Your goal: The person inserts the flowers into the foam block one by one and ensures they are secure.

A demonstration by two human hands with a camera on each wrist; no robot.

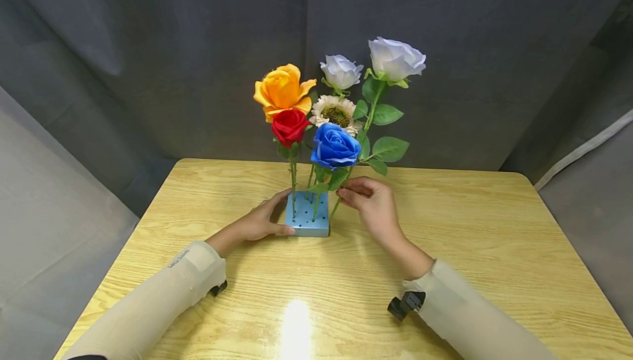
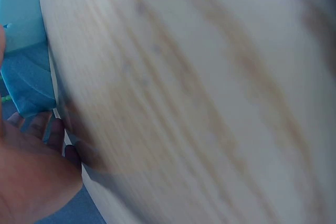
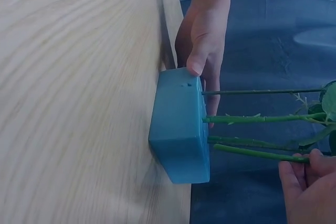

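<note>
A light blue block [image 1: 307,232] with holes in its top sits on the table. My left hand [image 1: 259,222] grips its left side, thumb at the front corner and fingers towards the back. My right hand [image 1: 373,206] pinches the green stem [image 3: 252,153] of the tall white rose [image 1: 395,59] between thumb and fingers. In the right wrist view the stem's lower end is visible close to the block's holed face. Standing in the block are a red rose [image 1: 290,127], a blue rose [image 1: 336,145], an orange rose [image 1: 283,89], a smaller white rose [image 1: 341,72] and a cream sunflower [image 1: 336,114].
The wooden table [image 1: 470,228] extends to both sides of the block, with a bright light reflection near its front. Behind it hangs a dark grey curtain [image 1: 148,63]. Green leaves [image 1: 389,149] on the tall rose's stem spread to the right above my right hand.
</note>
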